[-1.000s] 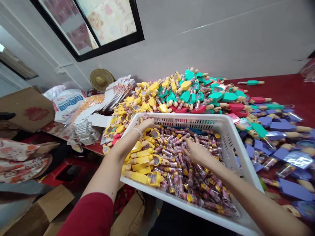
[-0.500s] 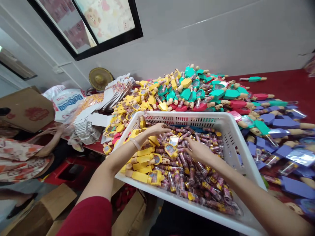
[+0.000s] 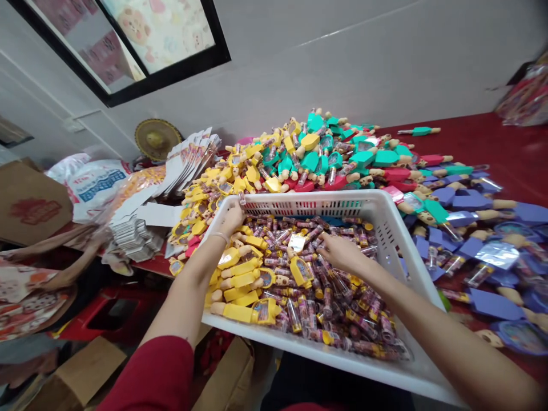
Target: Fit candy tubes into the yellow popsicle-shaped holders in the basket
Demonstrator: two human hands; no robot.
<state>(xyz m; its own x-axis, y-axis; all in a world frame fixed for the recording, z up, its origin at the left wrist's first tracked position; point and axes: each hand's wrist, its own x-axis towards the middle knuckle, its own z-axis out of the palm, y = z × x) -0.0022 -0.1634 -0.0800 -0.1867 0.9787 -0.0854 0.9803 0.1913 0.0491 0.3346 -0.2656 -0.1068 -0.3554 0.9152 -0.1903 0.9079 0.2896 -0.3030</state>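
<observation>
A white plastic basket (image 3: 299, 348) is in front of me, full of small clear tubes (image 3: 327, 299) with purple wrapping and yellow caps. Yellow toys (image 3: 240, 268) with tan, dotted ends are piled in its left part. At the back left corner, my left hand (image 3: 233, 218) is closed around a yellow toy; its body is hidden by the fingers and a clear tube end shows above them. My right hand (image 3: 340, 251) is down among the tubes, fingers curled together at a small tube, mostly hidden. A yellow toy (image 3: 301, 271) with a pale square lies between the hands.
Behind the basket a heap of yellow, green and red toys (image 3: 317, 162) covers the red table (image 3: 471, 137). Purple toys (image 3: 492, 302) lie at right. At left are stacked white cards (image 3: 135, 237), bags (image 3: 96, 182) and another person's arm (image 3: 72, 251). Cardboard boxes (image 3: 85, 371) stand below.
My left hand has moved left from above the tubes to the basket's back left corner. My right hand has dipped lower, its fingers closing among the tubes. The yellow toy between them has turned.
</observation>
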